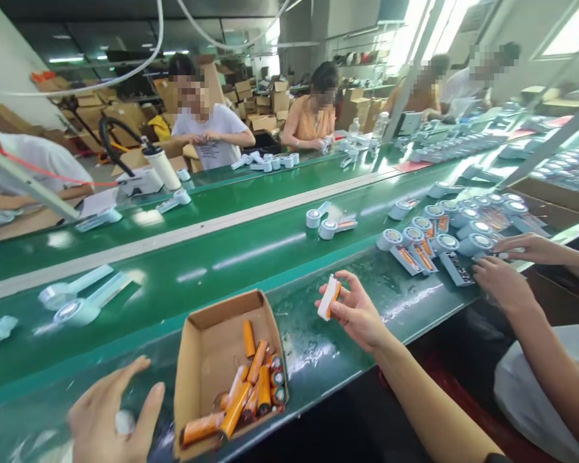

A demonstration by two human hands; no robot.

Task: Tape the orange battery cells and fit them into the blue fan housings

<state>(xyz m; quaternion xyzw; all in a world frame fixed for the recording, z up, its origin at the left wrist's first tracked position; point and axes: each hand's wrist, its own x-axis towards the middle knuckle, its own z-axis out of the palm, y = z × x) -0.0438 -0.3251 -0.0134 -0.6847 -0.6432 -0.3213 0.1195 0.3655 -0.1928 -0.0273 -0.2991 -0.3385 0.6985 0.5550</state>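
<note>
In the middle of the frame, the right hand (357,312) pinches an orange battery cell (337,293) with a white face between thumb and fingers, raised above the green counter (313,366). At lower left, the left hand (110,411) is spread and appears to grasp nothing, though a small white piece shows at its fingers; whether it is worn or held is unclear. Between them, a shallow cardboard box (186,366) holds loose orange cells (235,408) heaped toward its lower right corner. The fingertip pinch looks light, so a slip could drop the cell onto the counter. Thin wires seem to show among the heaped cells; pulling one out carelessly could snag or strain them, and bare ends touching might short. The box sits near the counter's front edge, where a knock could tip it.
</note>
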